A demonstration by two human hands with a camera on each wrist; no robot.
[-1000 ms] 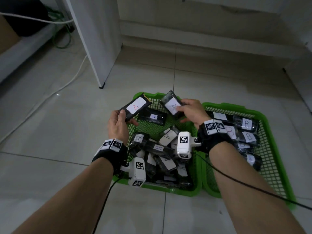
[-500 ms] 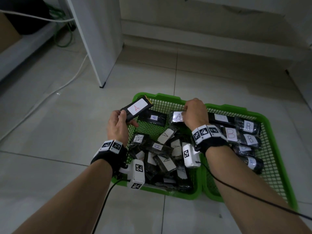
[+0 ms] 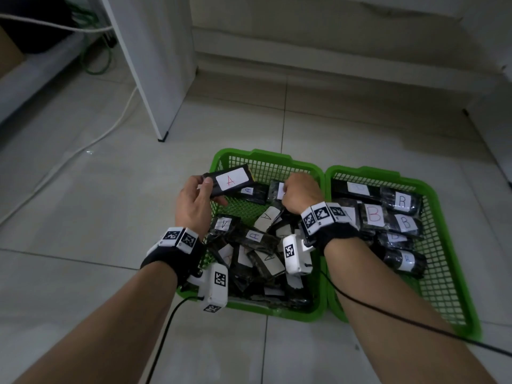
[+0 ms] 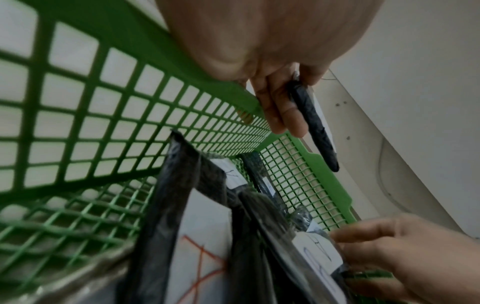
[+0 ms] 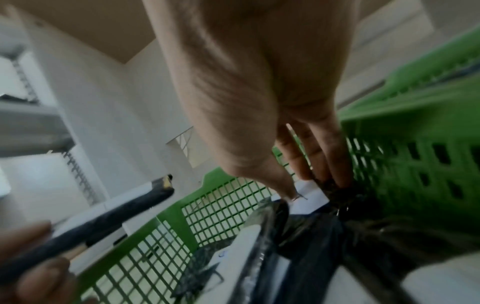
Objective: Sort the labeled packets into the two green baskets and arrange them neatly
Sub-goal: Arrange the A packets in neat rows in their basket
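My left hand [image 3: 194, 203] grips a black packet [image 3: 230, 180] with a white label marked A in red, raised over the left rim of the left green basket [image 3: 249, 156]. In the left wrist view the same packet [image 4: 314, 123] shows edge-on between thumb and fingers. My right hand [image 3: 297, 189] reaches down at the back of that basket and pinches another labelled packet [image 3: 277, 189], which lies beside an A packet [image 3: 250, 192]. The right wrist view shows thumb and fingers on this packet [image 5: 309, 193]. The right green basket [image 3: 388, 173] holds packets marked B [image 3: 374, 213].
Several A packets [image 3: 255, 235] lie jumbled in the near half of the left basket. A white cabinet panel [image 3: 155, 65] stands on the tiled floor behind left, with a white cable [image 3: 91, 139] along the floor. A black wire [image 3: 415, 322] trails from my right wrist.
My right hand has brought its packet down from above the basket into the back row of the left basket. The left hand has kept its A packet raised in about the same place.
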